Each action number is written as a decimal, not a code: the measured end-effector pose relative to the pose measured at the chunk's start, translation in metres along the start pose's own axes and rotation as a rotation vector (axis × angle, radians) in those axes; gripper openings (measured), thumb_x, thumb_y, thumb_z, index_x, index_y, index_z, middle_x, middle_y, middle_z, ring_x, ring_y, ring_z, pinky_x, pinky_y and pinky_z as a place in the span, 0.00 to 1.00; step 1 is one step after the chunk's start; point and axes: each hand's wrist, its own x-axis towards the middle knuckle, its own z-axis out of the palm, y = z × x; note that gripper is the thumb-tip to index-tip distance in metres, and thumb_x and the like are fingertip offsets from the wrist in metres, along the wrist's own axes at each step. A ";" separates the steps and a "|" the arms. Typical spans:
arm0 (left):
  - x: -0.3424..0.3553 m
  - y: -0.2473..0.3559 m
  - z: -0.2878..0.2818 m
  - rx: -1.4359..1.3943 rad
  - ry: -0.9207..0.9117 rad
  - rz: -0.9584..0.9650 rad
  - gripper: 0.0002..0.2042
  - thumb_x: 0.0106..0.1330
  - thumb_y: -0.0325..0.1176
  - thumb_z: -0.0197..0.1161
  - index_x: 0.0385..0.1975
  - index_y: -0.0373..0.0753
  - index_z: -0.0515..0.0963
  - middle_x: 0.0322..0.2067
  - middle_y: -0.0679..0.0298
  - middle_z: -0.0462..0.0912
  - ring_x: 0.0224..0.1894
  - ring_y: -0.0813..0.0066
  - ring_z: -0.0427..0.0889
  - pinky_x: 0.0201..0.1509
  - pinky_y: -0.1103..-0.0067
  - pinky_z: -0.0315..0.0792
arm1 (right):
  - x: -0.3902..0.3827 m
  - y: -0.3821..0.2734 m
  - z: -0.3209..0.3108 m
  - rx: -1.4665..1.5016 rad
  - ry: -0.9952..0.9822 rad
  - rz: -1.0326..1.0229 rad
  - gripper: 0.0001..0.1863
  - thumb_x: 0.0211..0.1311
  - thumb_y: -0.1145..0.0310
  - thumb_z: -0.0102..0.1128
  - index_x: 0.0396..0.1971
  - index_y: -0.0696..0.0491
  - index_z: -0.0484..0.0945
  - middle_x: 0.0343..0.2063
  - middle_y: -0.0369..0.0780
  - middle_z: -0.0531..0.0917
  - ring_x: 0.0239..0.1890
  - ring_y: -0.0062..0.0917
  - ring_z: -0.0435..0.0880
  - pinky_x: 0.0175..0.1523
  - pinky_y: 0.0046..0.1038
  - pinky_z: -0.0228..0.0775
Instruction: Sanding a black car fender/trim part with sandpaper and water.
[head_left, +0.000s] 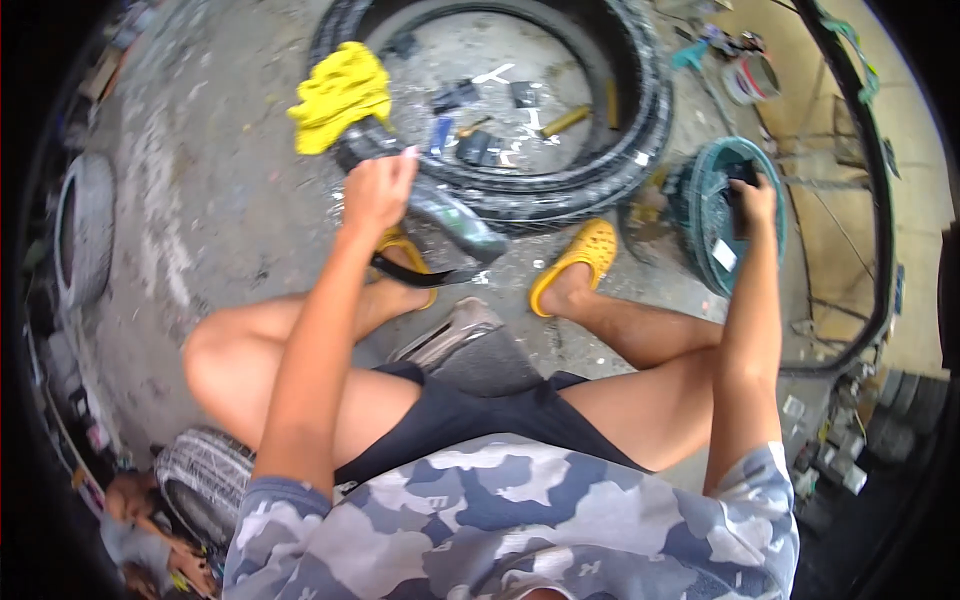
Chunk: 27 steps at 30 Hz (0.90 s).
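Note:
My left hand [380, 190] is over a curved black inner tube [462, 225], fingers drawn together; whatever they hold is unclear, with a small whitish bit at the fingertips. A thin curved black strip [415, 277] lies below the tube. A yellow cloth [340, 97] drapes over the tube's upper end, against a large black tyre [560, 198] with small patches and tool-like pieces inside its ring. My right hand [755, 200] grips a dark object [738, 215] inside a teal bucket [700, 233], its shape partly hidden.
A grey tyre [80, 228] is at far left, another [200, 480] at lower left beside a co-worker [140, 530]. A white pail [750, 78], a black-edged panel [840, 250] and stacked clutter [840, 450] are on the right. A grey padded seat [470, 350] sits between my legs.

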 end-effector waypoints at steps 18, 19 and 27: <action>-0.012 -0.011 -0.007 0.061 0.138 -0.142 0.25 0.70 0.53 0.47 0.26 0.40 0.84 0.25 0.46 0.82 0.32 0.42 0.82 0.40 0.56 0.74 | -0.334 -0.248 0.211 0.438 -0.528 -0.432 0.27 0.53 0.71 0.68 0.54 0.63 0.73 0.44 0.55 0.82 0.48 0.46 0.83 0.56 0.36 0.71; -0.016 -0.017 -0.012 0.069 0.136 -0.165 0.25 0.70 0.53 0.47 0.26 0.40 0.84 0.25 0.46 0.82 0.32 0.42 0.82 0.40 0.56 0.74 | -0.355 -0.262 0.199 0.460 -0.590 -0.407 0.24 0.55 0.72 0.66 0.52 0.62 0.73 0.43 0.55 0.81 0.48 0.48 0.81 0.54 0.37 0.71; -0.009 -0.007 -0.009 0.022 0.109 -0.173 0.25 0.70 0.51 0.48 0.23 0.38 0.82 0.23 0.46 0.80 0.32 0.41 0.81 0.37 0.55 0.72 | -0.380 -0.251 0.204 0.373 -0.344 -0.516 0.20 0.59 0.74 0.61 0.51 0.61 0.73 0.38 0.52 0.78 0.42 0.48 0.78 0.49 0.39 0.70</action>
